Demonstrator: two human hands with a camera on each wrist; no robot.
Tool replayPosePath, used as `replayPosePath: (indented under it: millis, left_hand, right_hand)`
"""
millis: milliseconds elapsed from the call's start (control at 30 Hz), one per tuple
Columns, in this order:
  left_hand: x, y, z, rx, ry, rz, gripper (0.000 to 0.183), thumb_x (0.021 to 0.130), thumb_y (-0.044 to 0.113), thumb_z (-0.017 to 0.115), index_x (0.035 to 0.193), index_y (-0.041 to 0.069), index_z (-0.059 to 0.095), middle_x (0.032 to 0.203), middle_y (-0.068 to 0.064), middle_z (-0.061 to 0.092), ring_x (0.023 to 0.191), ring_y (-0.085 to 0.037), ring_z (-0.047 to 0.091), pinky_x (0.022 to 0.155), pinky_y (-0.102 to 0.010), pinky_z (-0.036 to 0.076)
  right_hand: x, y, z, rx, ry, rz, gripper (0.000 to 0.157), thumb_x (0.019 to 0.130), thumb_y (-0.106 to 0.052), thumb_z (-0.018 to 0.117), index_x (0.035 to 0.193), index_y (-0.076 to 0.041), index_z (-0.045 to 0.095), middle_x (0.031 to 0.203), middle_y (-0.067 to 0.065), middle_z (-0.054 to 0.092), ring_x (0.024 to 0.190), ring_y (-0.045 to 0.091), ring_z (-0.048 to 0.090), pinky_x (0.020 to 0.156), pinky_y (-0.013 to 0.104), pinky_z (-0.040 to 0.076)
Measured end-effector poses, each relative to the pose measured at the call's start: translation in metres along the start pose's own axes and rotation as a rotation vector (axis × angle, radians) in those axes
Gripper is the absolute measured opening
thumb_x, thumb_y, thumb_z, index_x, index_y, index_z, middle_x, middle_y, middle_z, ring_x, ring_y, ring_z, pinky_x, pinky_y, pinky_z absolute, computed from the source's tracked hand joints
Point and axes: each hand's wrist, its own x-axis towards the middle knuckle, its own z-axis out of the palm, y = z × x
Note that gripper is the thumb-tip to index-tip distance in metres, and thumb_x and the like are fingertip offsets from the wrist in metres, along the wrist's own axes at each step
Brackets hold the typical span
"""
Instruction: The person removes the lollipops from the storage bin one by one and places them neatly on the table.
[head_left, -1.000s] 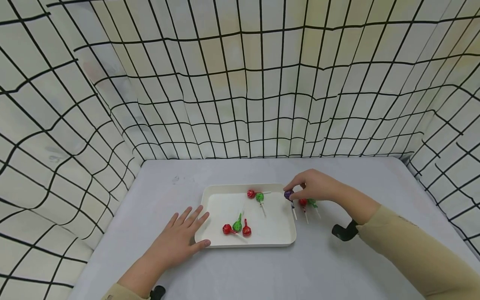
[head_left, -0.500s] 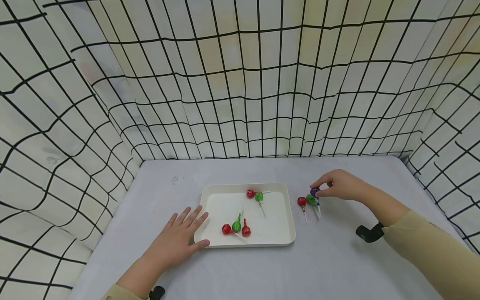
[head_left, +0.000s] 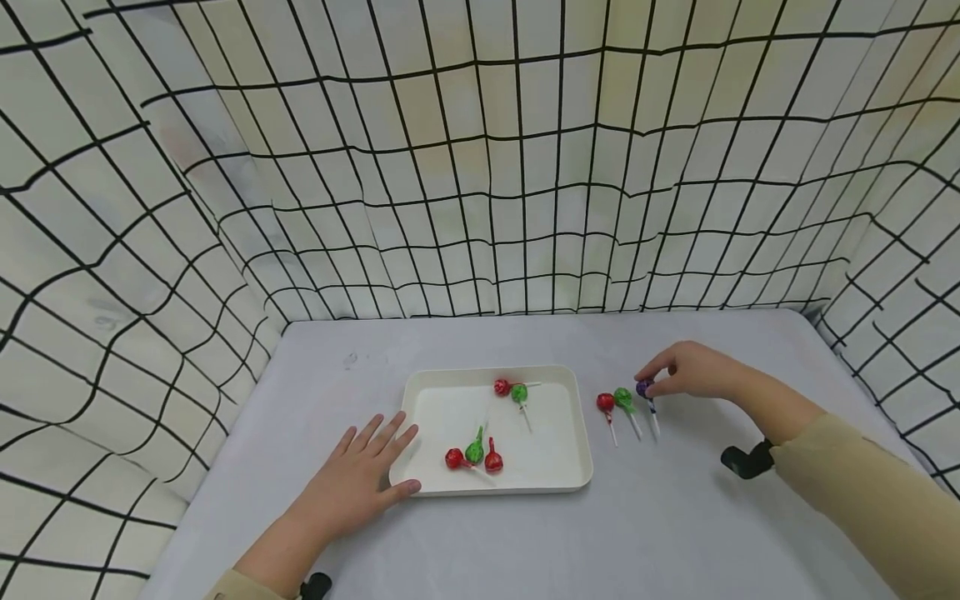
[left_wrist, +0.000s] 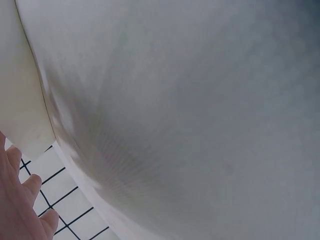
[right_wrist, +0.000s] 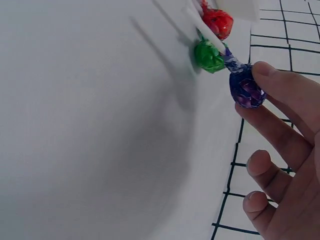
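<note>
My right hand [head_left: 693, 371] had its fingers clamped on the purple lollipop [right_wrist: 246, 91], beside the green lollipop [head_left: 623, 397], outside the tray [head_left: 543, 467]; my left hand [head_left: 367, 475] lay at its edge, fingers apart. I judged this as setting down; next needed gentle release.

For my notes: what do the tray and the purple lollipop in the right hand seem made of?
The tray: smooth and white, probably plastic, judging by its even colour and rounded, moulded-looking corners.
The purple lollipop: a shiny foil or plastic-film wrapper, judging by its bright glints and crinkled neck. The white stick looks smooth; plastic or paper, I can't tell.
</note>
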Motion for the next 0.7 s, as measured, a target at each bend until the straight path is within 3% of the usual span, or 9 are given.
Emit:
replayPosePath:
  millis: [233, 533, 700]
  left_hand:
    - [0.001, 0.001, -0.001, 0.003, -0.007, 0.000, 0.080, 0.091, 0.067, 0.053, 0.155, 0.022, 0.036, 0.163, -0.002, 0.024, 0.150, -0.034, 0.019, 0.119, -0.059, 0.013]
    - [0.002, 0.000, 0.001, 0.038, 0.001, 0.015, 0.085, 0.090, 0.076, 0.041, 0.155, 0.022, 0.036, 0.163, -0.002, 0.025, 0.149, -0.034, 0.021, 0.118, -0.059, 0.015]
    - [0.001, 0.000, 0.000, 0.036, 0.003, 0.016, 0.081, 0.091, 0.069, 0.051, 0.155, 0.022, 0.037, 0.163, -0.002, 0.026, 0.149, -0.034, 0.021, 0.118, -0.059, 0.015]
  right_hand:
    - [0.010, 0.009, 0.008, 0.017, -0.042, -0.014, 0.026, 0.087, -0.023, 0.075, 0.112, -0.018, 0.077, 0.111, 0.002, 0.070, 0.095, 0.020, 0.057, 0.079, 0.036, 0.052]
    - [0.018, 0.016, 0.015, 0.034, -0.045, -0.015, 0.025, 0.086, -0.022, 0.075, 0.111, -0.017, 0.077, 0.112, 0.004, 0.071, 0.097, 0.020, 0.059, 0.081, 0.038, 0.053]
    - [0.022, 0.016, 0.018, 0.043, -0.041, -0.022, 0.026, 0.087, -0.023, 0.076, 0.112, -0.018, 0.077, 0.113, 0.004, 0.070, 0.099, 0.021, 0.059, 0.084, 0.040, 0.054]
